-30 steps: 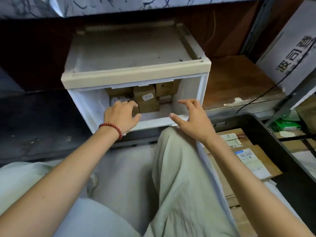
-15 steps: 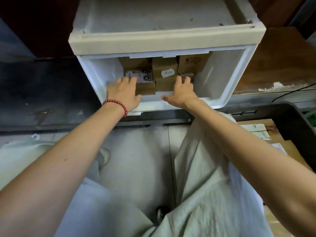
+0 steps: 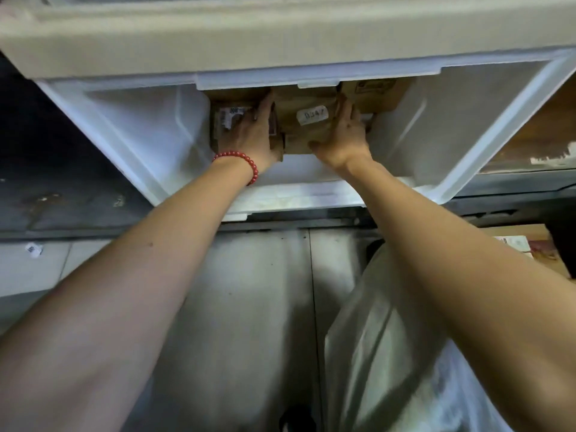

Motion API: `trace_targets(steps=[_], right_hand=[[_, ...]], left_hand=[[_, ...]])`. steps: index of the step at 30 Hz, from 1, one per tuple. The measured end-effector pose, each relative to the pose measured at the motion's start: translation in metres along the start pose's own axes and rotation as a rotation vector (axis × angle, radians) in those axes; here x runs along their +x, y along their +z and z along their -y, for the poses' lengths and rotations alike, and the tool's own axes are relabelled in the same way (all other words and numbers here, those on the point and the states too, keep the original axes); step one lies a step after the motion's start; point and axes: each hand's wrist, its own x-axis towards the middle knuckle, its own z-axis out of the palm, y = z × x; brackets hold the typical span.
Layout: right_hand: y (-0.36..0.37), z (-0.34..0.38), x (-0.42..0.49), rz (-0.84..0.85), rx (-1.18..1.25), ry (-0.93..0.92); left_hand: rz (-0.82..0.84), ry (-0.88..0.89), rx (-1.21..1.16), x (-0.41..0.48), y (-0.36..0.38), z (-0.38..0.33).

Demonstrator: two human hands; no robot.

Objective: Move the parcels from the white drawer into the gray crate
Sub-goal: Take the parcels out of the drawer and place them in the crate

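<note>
Clamping the middle parcel [image 3: 311, 126] from both sides: the left hand [image 3: 254, 135] lies flat, fingers straight and together on its 9 o'clock face, while the right hand [image 3: 343, 135] grips the 3 o'clock edge, thumb along the front. Stiff, matte brown cardboard with square corners, it is probably light and grippy. A labelled parcel [image 3: 229, 120] at 9 o'clock and a rear parcel [image 3: 374, 92] at 1 o'clock crowd it, deep in the smooth plastic white drawer [image 3: 140, 126].
</note>
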Motion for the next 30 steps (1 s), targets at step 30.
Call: trace_targets(steps=[30], right_hand=[[0.004, 0.022, -0.051, 0.044, 0.633, 0.229]], left_hand=[[-0.123, -0.231, -0.741, -0.041, -0.008, -0.002]])
